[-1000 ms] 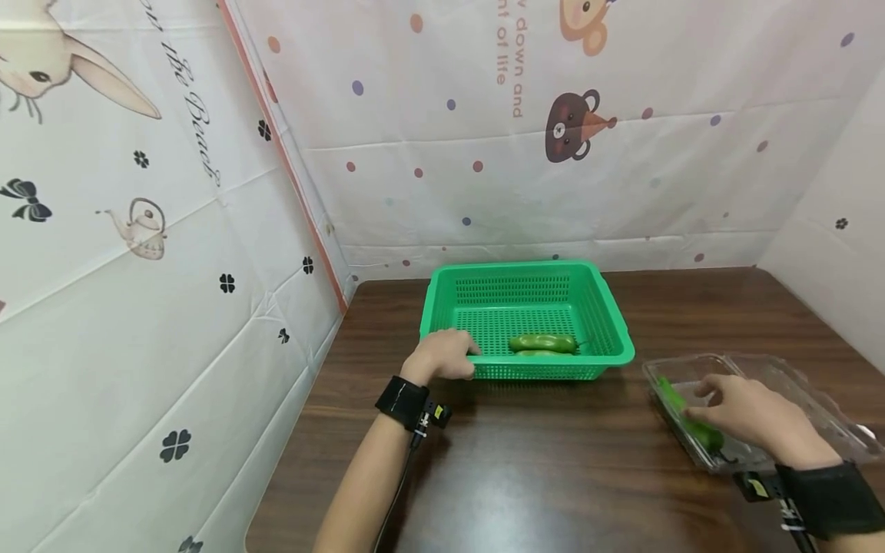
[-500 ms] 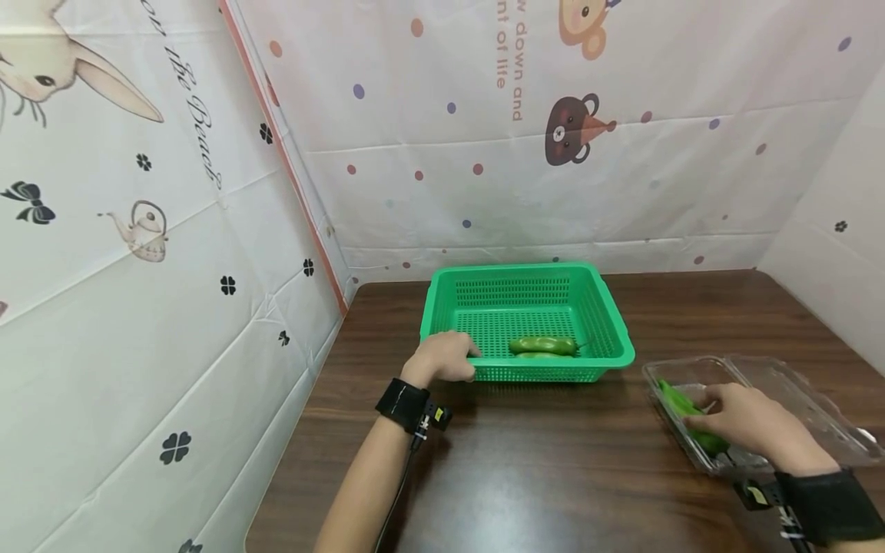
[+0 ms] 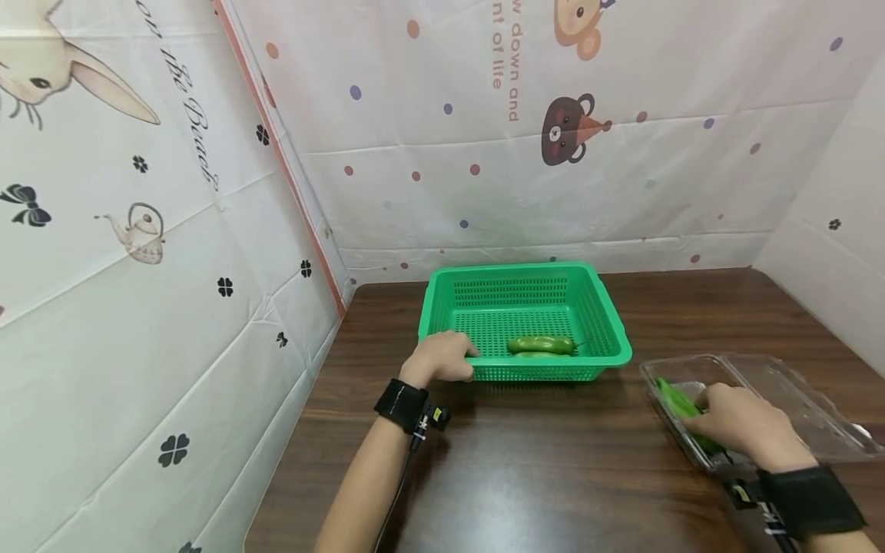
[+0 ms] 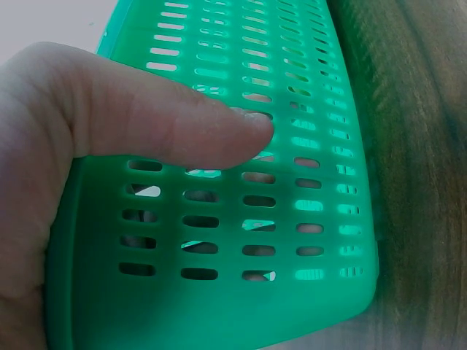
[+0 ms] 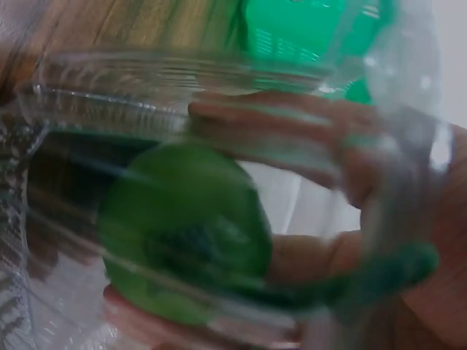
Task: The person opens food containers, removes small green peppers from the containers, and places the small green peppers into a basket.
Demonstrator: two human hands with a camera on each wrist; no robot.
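1. Right hand (image 3: 740, 421) sits inside the clear plastic box (image 3: 795, 388), fingers curled around a green pepper (image 3: 674, 399): the grip pinches it.
2. That pepper lies along the box's left side, at the worktop's (image 3: 539, 461) right edge.
3. Left hand (image 3: 442, 357) holds the near left corner of the green basket (image 3: 608, 322), thumb (image 4: 182, 131) pressed on the slotted wall.
4. Two green peppers (image 3: 542, 346) lie in the basket, touching, near its front wall.
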